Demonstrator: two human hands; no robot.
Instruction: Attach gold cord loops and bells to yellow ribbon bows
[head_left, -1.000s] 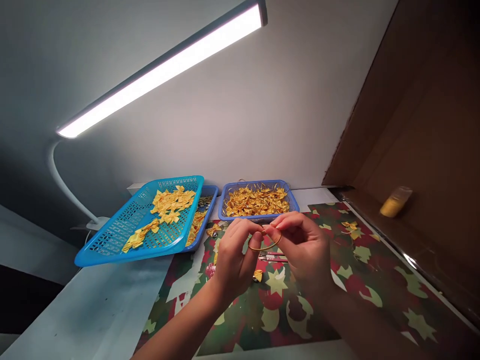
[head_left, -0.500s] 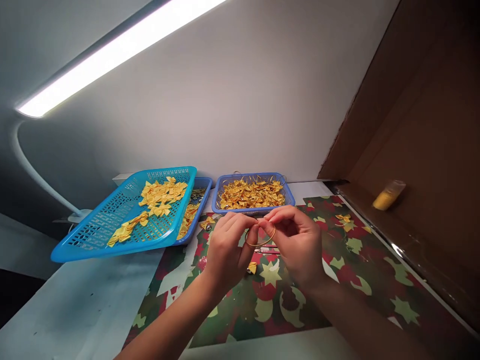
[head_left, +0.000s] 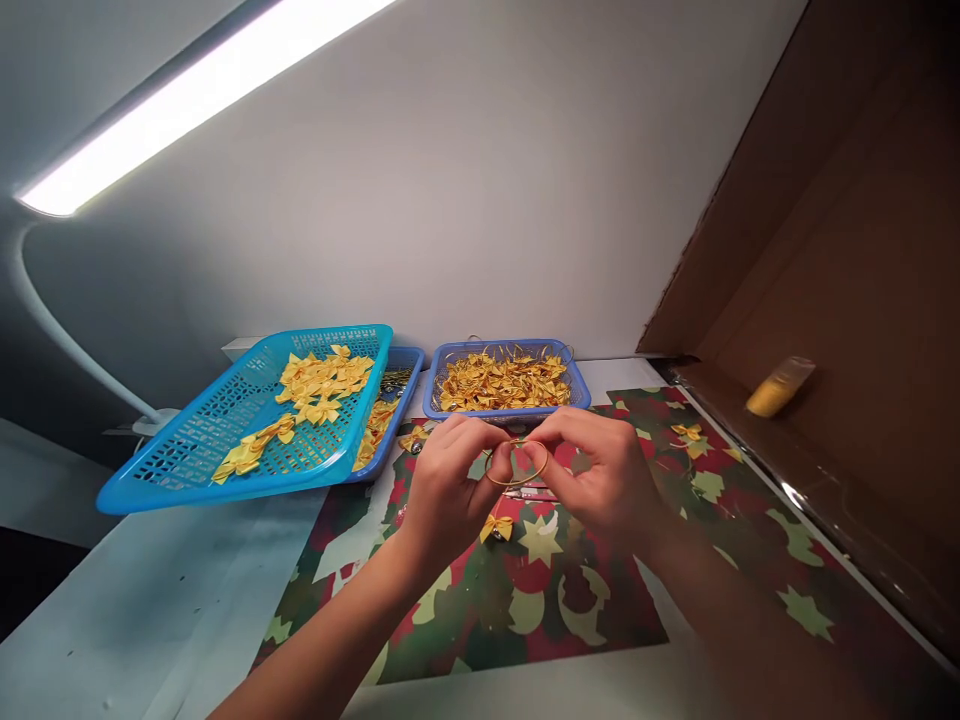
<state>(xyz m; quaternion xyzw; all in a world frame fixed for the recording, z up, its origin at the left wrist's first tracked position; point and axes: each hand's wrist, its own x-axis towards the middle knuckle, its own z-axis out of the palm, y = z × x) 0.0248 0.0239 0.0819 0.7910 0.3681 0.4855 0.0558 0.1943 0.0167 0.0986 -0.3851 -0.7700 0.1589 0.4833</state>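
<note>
Between my two hands is a loop of gold elastic cord (head_left: 517,485), held above the patterned sheet. My left hand (head_left: 455,475) pinches its left side between thumb and fingers. On the other side, my right hand (head_left: 596,470) pinches the loop the same way, the fingertips of both hands close together. Just below them a yellow ribbon bow (head_left: 497,527) with a small shiny piece lies on the sheet. Partly hidden behind the loop are thin metallic tools (head_left: 531,494), perhaps tweezers.
A turquoise basket (head_left: 187,440) of yellow bows overlaps a blue basket (head_left: 409,385) at left. Another blue basket (head_left: 435,385) at the back holds many bows with gold cords. A camouflage-like sheet (head_left: 540,630) covers the table. A cardboard wall (head_left: 862,250) stands at right, with a yellow-filled bag (head_left: 778,388).
My fingertips have moved slightly apart along the loop, and it now looks wider and flatter. The yellow bow below shows more fully.
</note>
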